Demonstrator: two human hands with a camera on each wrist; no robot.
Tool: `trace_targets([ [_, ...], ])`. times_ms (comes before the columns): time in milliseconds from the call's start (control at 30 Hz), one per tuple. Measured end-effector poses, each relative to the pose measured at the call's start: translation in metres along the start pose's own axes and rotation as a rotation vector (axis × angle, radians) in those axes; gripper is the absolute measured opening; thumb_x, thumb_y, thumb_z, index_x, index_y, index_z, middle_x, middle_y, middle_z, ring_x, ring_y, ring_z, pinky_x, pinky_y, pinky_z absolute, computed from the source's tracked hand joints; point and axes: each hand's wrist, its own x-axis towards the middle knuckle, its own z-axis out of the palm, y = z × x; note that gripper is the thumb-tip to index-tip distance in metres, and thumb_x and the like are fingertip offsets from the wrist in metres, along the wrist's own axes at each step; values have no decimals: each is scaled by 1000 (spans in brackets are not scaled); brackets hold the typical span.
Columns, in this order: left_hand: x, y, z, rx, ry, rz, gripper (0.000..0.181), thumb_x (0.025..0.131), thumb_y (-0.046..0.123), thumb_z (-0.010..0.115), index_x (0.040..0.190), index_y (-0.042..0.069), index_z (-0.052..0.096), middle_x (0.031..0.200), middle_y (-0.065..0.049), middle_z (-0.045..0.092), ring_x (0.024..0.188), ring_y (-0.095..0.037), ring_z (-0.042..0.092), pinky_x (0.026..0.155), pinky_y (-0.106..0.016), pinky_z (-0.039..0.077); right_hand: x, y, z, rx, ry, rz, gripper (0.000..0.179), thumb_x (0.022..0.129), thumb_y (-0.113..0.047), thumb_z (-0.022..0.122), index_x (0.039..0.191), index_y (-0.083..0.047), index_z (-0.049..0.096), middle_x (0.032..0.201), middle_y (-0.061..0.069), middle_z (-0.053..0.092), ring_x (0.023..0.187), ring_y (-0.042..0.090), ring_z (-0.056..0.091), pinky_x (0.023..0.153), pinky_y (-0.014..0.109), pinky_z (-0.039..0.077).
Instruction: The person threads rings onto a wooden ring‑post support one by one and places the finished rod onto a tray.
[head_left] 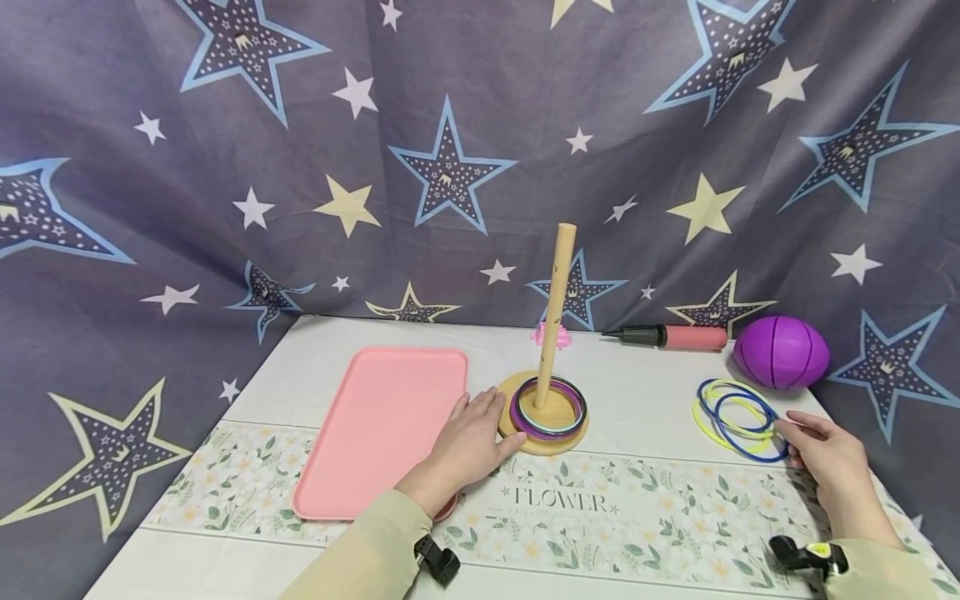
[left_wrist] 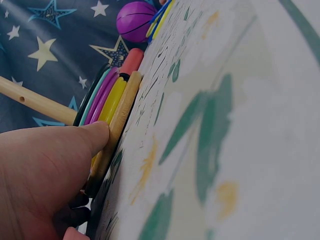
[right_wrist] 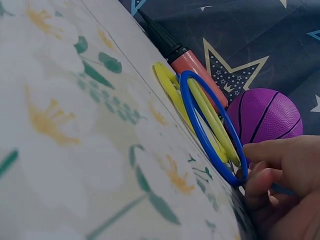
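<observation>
A wooden ring stand has a round base (head_left: 551, 449) and a tall upright post (head_left: 557, 308). Black, teal, purple and yellow rings (left_wrist: 107, 92) lie stacked around the post's foot. My left hand (head_left: 468, 437) grips the left edge of the base, thumb on the near side and fingers farther back. At the right, my right hand (head_left: 828, 458) pinches the near edge of a blue ring (right_wrist: 234, 179) between thumb and fingertips. This ring tilts up over a loose group of yellow rings (right_wrist: 166, 84) and more blue on the table.
A pink tray (head_left: 390, 425) lies at the left, partly under my left forearm. Behind the loose rings are a purple ball (head_left: 782, 352) and a red and black hand pump (head_left: 693, 337). A small pink object (head_left: 562, 337) sits behind the post, before a starry curtain (head_left: 450, 275).
</observation>
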Motion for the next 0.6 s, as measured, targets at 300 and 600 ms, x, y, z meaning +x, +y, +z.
trace_targets([
  [300, 1, -1, 0, -8, 3, 2, 86, 111, 61, 58, 167, -3, 43, 174, -21, 39, 164, -34, 32, 137, -53, 15, 1, 2, 4, -62, 23, -36, 54, 109, -22, 66, 153, 7, 54, 76, -10, 60, 60, 9, 56, 52, 27, 52],
  [600, 1, -2, 1, -15, 2, 6, 85, 111, 60, 58, 167, -3, 43, 173, -21, 40, 164, -34, 33, 137, -53, 15, -1, 1, 3, -109, 24, -15, 50, 111, -28, 64, 148, 6, 59, 76, -7, 61, 62, 11, 57, 53, 30, 51],
])
